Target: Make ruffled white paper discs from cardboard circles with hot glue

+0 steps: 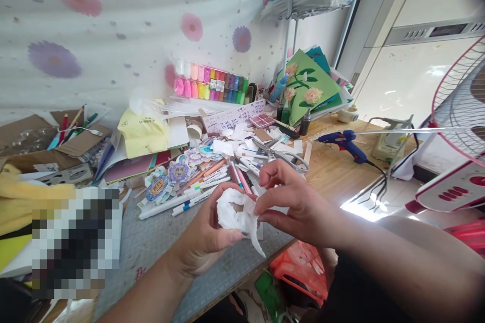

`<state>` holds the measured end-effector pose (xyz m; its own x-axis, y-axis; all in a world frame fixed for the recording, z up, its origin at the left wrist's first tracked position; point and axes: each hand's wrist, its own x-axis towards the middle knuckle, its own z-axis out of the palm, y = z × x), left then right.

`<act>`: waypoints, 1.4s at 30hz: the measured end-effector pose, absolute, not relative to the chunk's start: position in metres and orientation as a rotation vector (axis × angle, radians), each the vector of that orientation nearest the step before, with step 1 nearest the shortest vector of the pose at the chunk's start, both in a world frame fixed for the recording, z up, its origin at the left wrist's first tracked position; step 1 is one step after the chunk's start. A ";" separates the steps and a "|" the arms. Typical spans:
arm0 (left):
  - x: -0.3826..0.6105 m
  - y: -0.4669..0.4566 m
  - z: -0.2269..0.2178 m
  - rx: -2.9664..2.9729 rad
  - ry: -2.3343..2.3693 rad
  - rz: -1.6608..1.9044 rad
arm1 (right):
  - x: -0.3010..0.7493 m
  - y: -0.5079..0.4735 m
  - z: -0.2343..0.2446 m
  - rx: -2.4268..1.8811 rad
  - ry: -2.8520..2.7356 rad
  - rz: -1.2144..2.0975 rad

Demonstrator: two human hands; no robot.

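Observation:
A white, soft-looking ring of tissue-like material (232, 214) with a ragged hole in its middle is held above the desk mat. My left hand (202, 234) curls round it from the left, thumb at its lower edge. On its right side, my right hand (288, 202) pinches the edge between thumb and fingers. A loose pointed strip of it hangs below the right fingertips. Just beyond my hands lie markers (195, 202), paper sticker cutouts (180, 171) and a pair of scissors (282, 155).
A blue glue gun (343, 145) lies on the wooden desk at right, near a pink-rimmed fan (460, 106). Colourful clay packs (210, 83) stand against the curtain. A cardboard box (26, 131) sits at left. The grey cutting mat (140, 247) reaches the front edge.

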<state>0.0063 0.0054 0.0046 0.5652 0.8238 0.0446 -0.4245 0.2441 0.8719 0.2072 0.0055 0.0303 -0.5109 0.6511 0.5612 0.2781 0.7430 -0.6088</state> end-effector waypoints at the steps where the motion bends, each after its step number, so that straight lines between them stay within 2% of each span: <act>1: 0.006 0.005 0.005 0.998 0.471 0.884 | 0.206 0.005 0.030 -0.706 -2.117 0.584; 15: 0.003 0.010 0.004 0.942 0.415 0.792 | 0.187 0.002 0.016 -0.772 -1.939 0.717; 21: -0.003 0.017 -0.002 0.924 0.402 0.750 | 0.185 0.002 0.009 -0.793 -1.913 0.634; 29: -0.006 0.021 -0.001 0.922 0.487 0.754 | 0.183 0.001 0.013 -1.143 -1.934 0.718; 36: 0.011 0.011 -0.005 0.993 0.638 0.944 | 0.176 0.006 0.009 -1.309 -1.526 0.728; 42: 0.021 0.004 -0.011 1.019 0.849 1.069 | 0.165 0.005 0.001 -1.233 -1.494 0.783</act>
<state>0.0214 0.0041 -0.0111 0.2729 0.9596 -0.0687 -0.2848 0.1488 0.9470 0.1646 0.0048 0.0013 0.0253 0.9566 0.2905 0.3057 0.2692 -0.9133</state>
